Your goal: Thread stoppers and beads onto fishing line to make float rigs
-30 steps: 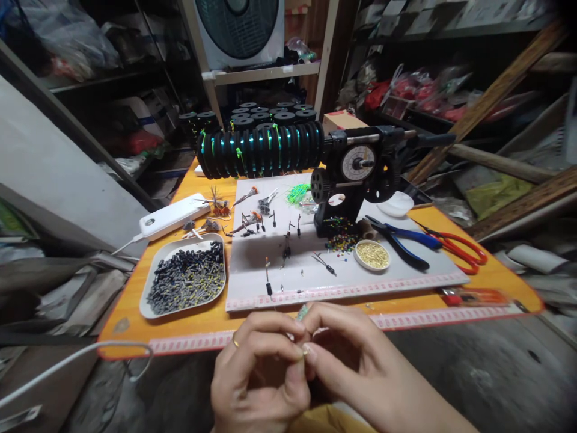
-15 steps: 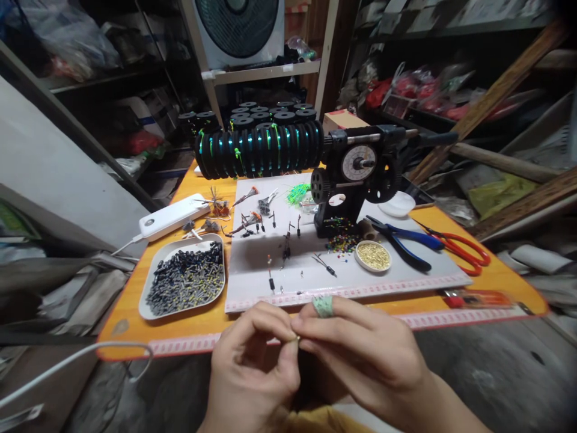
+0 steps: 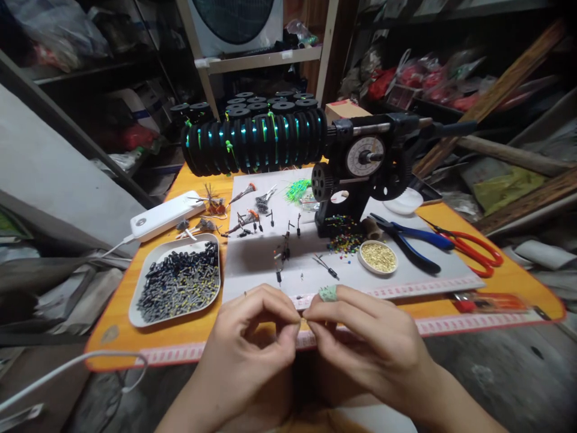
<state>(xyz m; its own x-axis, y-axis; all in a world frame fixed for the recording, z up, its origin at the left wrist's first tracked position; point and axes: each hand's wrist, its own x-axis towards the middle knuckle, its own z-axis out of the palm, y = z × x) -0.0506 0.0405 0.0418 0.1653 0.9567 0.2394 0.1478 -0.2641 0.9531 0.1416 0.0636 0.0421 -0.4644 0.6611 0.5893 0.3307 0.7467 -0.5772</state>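
My left hand [image 3: 259, 331] is closed in a pinch, thumb against forefinger, in front of the table's near edge. Whatever sits between those fingertips is too small to name. Close beside it on the right, almost tip to tip, my right hand [image 3: 369, 337] holds its thumb and forefinger together too; what they grip is hidden. Green tape [image 3: 327, 293] wraps one finger of the right hand. Just beyond the hands lies a white board [image 3: 252, 282] with small black pieces on wire stems, among them a forked one [image 3: 332, 272].
A white tray [image 3: 135, 319] of small dark and grey cylinders stands left. A winding machine [image 3: 345, 180] carries a row of black spools [image 3: 256, 141]. Right are a dish of gold bits [image 3: 378, 258], blue pliers [image 3: 410, 240], red scissors [image 3: 478, 252] and a cutter [image 3: 493, 302].
Both hands have risen slightly and their fingertips have drawn a little apart. The gold-coloured speck between them no longer shows. The whole view has shifted a little.
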